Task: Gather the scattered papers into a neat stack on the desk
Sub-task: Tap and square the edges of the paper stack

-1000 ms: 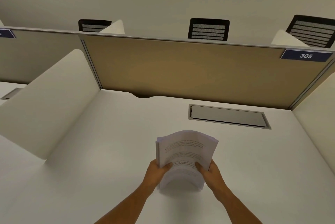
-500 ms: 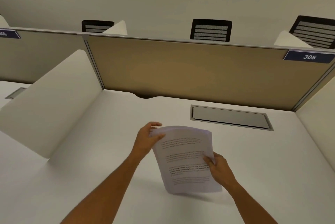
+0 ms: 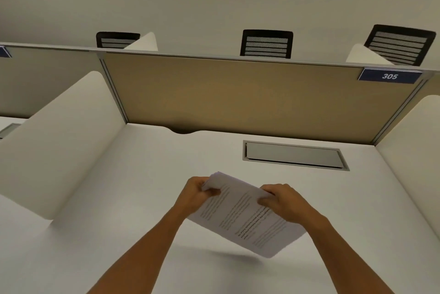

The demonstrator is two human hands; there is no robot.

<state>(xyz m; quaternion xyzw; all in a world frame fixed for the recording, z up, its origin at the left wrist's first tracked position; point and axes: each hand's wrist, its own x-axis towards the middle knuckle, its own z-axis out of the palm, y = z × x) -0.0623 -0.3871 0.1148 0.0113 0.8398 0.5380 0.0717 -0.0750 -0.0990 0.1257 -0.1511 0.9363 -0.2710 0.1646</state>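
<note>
White side divider (image 3: 59, 141) left of desk (image 3: 133, 198), tan back panel (image 3: 238, 96) behind it, three black mesh chairs (image 3: 266, 44) past panel. Left hand (image 3: 194, 196) and right hand (image 3: 284, 203) both pinching top edge of paper stack (image 3: 247, 220), tilted, held just above desk, shadow underneath. Grey cable hatch (image 3: 295, 155) behind stack, "305" tag (image 3: 389, 76) at panel's right corner.
</note>
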